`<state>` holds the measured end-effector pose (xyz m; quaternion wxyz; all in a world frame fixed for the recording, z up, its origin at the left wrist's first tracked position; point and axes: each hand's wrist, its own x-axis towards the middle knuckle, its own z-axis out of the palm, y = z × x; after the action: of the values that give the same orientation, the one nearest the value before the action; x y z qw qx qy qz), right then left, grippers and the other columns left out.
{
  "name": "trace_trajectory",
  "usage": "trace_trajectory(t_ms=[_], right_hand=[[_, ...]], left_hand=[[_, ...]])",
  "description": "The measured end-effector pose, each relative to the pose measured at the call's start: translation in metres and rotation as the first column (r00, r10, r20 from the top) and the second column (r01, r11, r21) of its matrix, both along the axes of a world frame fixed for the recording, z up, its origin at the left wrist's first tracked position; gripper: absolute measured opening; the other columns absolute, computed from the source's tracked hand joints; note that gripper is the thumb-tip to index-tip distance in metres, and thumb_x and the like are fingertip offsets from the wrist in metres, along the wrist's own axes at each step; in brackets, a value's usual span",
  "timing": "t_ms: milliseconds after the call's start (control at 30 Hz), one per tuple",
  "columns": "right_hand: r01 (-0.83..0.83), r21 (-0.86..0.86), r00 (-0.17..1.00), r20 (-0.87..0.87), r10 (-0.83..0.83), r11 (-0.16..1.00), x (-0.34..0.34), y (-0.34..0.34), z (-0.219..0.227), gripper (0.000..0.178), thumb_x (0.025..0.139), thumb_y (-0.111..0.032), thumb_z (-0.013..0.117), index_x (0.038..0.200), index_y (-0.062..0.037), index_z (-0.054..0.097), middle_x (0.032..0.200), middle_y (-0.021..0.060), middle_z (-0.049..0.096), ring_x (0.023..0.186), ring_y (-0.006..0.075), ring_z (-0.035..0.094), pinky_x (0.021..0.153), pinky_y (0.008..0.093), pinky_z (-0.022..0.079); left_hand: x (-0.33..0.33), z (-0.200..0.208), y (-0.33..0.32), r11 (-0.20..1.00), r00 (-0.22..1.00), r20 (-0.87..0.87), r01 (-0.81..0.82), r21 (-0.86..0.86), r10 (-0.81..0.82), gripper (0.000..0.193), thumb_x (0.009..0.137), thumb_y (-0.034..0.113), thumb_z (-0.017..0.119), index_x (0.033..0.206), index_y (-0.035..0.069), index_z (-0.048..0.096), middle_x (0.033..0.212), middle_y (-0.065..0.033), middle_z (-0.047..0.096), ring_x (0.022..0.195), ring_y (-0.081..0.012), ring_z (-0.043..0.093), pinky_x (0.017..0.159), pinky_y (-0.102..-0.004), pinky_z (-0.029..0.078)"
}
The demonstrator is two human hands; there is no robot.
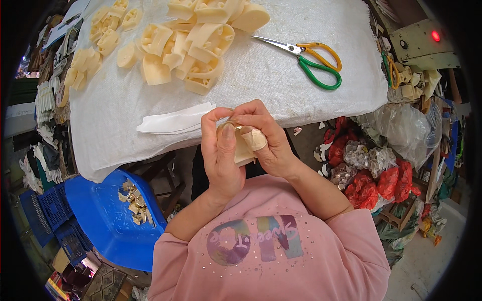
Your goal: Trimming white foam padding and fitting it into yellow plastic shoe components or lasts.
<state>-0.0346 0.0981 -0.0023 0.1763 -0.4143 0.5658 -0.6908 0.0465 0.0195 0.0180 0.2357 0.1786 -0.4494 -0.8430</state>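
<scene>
Close to my chest, just off the near edge of the table, both hands are closed round a cream shoe heel. My left hand grips its left side, thumb upright along it. My right hand pinches its upper end, and tan tape wraps the right thumb. Fingers hide much of the heel. Long white strips lie flat on the table to the left of the hands. Beyond them is a heap of cream hollow plastic heels. Scissors with one green and one yellow handle lie partly spread at the right.
White woven cloth covers the table. At lower left stands a blue basin holding several small beige pieces. Red plastic bags and clear bags crowd the right side. A machine with a red light sits at far right.
</scene>
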Motion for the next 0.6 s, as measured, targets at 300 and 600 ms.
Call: trace_trajectory(t_ms=[300,600], right_hand=[[-0.292,0.121,0.852,0.484,0.200,0.949,-0.029,0.002,0.016,0.014,0.089,-0.020,0.057,0.089,-0.0055,0.057,0.094,0.0031,0.050,0.070,0.0075,0.054,0.050,0.0194,0.043],[-0.021,0.141,1.000,0.004,0.020,0.990,-0.002,0.004,0.005,0.035,0.095,-0.027,0.041,0.123,-0.0079,0.050,0.113,0.0126,0.048,0.110,0.0262,0.045,0.095,0.0348,0.035]], left_hand=[[-0.001,0.012,-0.001,0.977,0.986,-0.034,0.166,0.132,-0.163,0.035,0.097,0.033,0.037,0.121,0.008,0.036,0.101,-0.0099,0.053,0.089,-0.0167,0.057,0.076,-0.0284,0.048],[-0.007,0.006,0.000,0.987,0.996,0.084,-0.046,0.151,0.034,0.036,0.098,0.036,0.033,0.119,0.008,0.042,0.107,-0.0078,0.051,0.101,-0.0159,0.052,0.086,-0.0315,0.044]])
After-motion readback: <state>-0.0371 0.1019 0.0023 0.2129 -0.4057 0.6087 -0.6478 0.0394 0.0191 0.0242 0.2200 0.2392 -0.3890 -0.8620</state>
